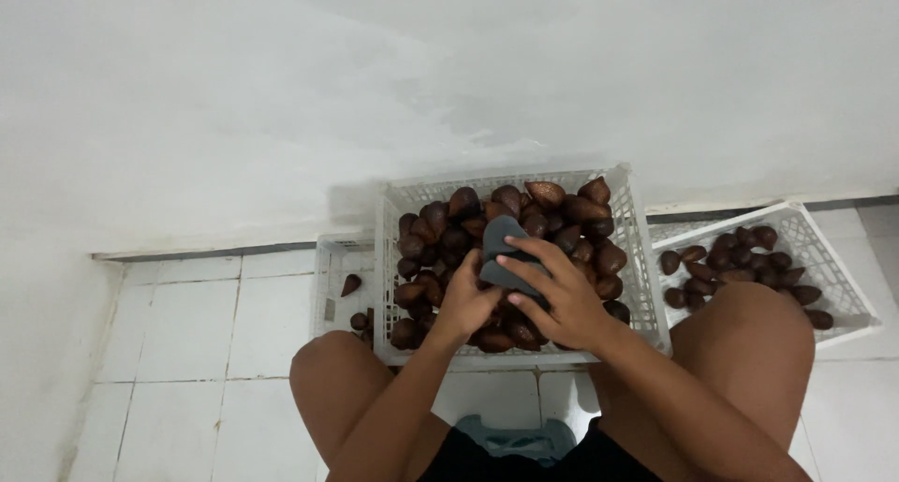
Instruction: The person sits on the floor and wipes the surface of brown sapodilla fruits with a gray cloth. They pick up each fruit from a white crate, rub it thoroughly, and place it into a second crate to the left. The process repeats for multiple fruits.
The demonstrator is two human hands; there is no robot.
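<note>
Where fingers [538, 257] overlap, cloth [501, 243] half-hidden.

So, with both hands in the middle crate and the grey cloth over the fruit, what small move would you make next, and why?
Probably keep rubbing the fruit with the grey cloth. The right hand presses the cloth down while the left hand grips underneath, in the full middle crate. A half-filled crate on the right and a nearly bare one on the left stand by, so dropping it there would likely follow.
</note>
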